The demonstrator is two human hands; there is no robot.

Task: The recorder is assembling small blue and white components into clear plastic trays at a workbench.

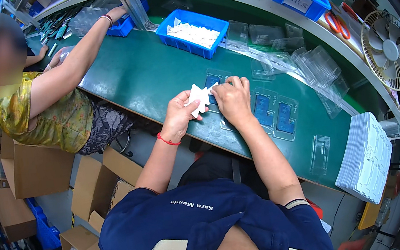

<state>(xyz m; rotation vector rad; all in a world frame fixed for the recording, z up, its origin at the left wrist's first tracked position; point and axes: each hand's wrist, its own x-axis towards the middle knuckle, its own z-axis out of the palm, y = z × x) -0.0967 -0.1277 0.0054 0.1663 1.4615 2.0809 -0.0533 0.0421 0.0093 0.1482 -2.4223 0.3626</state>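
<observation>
A few small white cards (197, 99) fan out from my left hand (177, 117), pinched between thumb and fingers. Close beside them, my right hand (233, 99) has its fingertips closed on the edge of a white card at the right of the fan. Under and around my right hand lie clear plastic trays with dark blue flat pieces in them. One blue piece (212, 81) shows just beyond my hands. Two more trays, with a blue piece (262, 109) and another blue piece (285, 116), lie to the right of my right wrist.
A blue bin (193, 34) of white cards stands beyond my hands. Loose clear trays (314, 67) pile up at the right, near a stack of white trays (366, 156) and a fan (390, 49). A co-worker (40, 103) reaches across the green table at left. Cardboard boxes (39, 169) stand below.
</observation>
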